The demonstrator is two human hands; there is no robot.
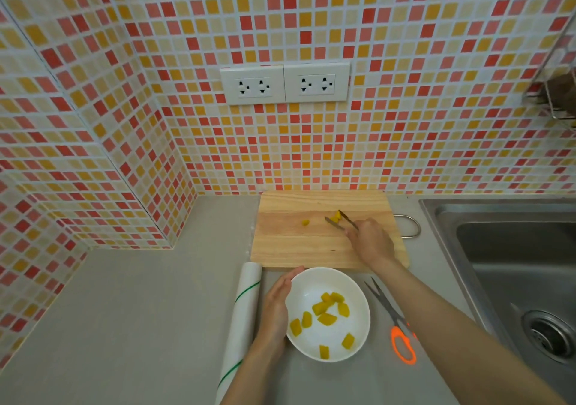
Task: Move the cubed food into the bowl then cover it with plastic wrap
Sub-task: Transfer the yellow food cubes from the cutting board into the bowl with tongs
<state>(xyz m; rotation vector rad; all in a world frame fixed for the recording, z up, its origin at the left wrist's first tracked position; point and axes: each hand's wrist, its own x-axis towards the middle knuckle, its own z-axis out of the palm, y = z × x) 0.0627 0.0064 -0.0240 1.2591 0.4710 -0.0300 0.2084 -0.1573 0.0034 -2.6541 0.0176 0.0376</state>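
Nearest the front edge of the grey countertop (131, 311), a round white bowl (361, 326) holds eight or so yellow cubes of food (326, 319), scattered across its floor. The left hand (276, 306) lies flat and open against the bowl's left rim, fingers together and pointing away from the person, gripping nothing. Just left of that hand, a long white roll of plastic wrap with thin green stripes (246, 308) lies on the counter, running from the front edge towards the wooden board's near left corner. To the right of the bowl, a pair of scissors with steel blades and orange handles (397, 326) rests on the counter, blades parted and pointing away. Beyond the bowl lies a rectangular light wooden cutting board (290, 242) with a metal loop handle at its right edge. The right hand (371, 241) reaches over the board, closed around slim metal tongs (343, 222), whose tips pinch a yellow cube (336, 216) near the board's middle. One more small yellow piece (305, 222) sits on the board to the left, apart from the tongs. A stainless steel sink (514, 248) occupies the counter's right side. Behind everything rises a red, orange and cream mosaic-tiled wall (280, 15) carrying two white double sockets (284, 84).
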